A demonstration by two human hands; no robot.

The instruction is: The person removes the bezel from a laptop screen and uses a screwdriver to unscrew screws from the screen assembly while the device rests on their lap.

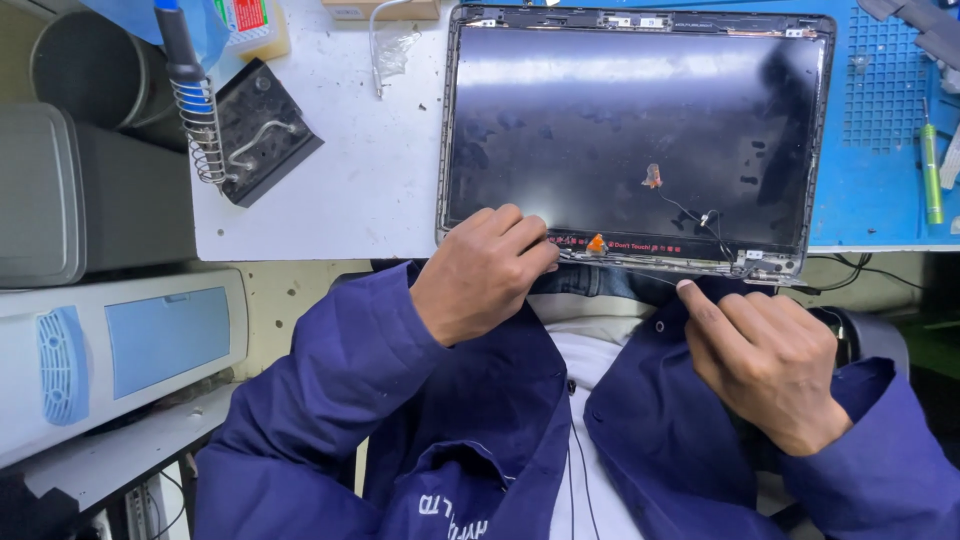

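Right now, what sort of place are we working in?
Most likely an electronics repair bench: a bare laptop screen panel lies on the white table, beside a soldering iron stand and a blue work mat.

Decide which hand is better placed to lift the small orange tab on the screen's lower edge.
Probably the left hand: its fingertips rest on the laptop screen panel's lower edge beside the orange tab. The right hand sits lower, off the panel.

Glossy dark laptop screen panel (pixel 620 130), matt blue rubbery mat (pixel 880 190), metal coil stand (pixel 205 135)
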